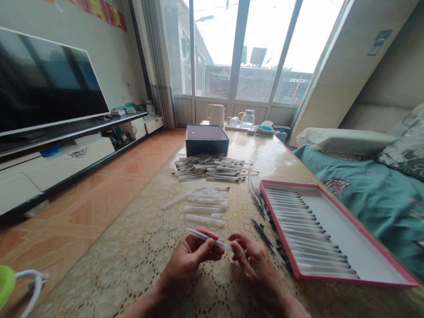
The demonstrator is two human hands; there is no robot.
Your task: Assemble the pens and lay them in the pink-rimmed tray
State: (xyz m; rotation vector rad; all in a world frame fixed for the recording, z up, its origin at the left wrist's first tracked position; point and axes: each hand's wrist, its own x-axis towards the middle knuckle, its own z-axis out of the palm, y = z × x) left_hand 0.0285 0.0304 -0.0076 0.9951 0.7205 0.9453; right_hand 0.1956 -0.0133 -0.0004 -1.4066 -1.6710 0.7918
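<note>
The pen [203, 236] is slim and pale with a darker streak along its length; it lies slantwise above the near part of the desk [135, 265], one end toward the upper left, the other blurred beside my fingers. Just beyond it lie clear tubes [206, 210], roughly crosswise, and behind them a loose heap of pens [214, 169] reaches to the front of a dark box [206, 146]. On my right, the pink rim of a shallow tray [356, 227] bounds the working space; a row of finished-looking pens [301, 233] lines its left part, with white floor showing to their right. Thin dark pieces [264, 233] lie along the tray's left wall, near my right hand. To my left, patterned cover extends to the desk's edge, with floor tiles [135, 168] past it. My left hand [194, 252] is closed on the pen, thumb on top and fingers beneath. My right hand [252, 258] is half curled at the pen's right end; blur there prevents me from telling whether it touches or grips anything.
</note>
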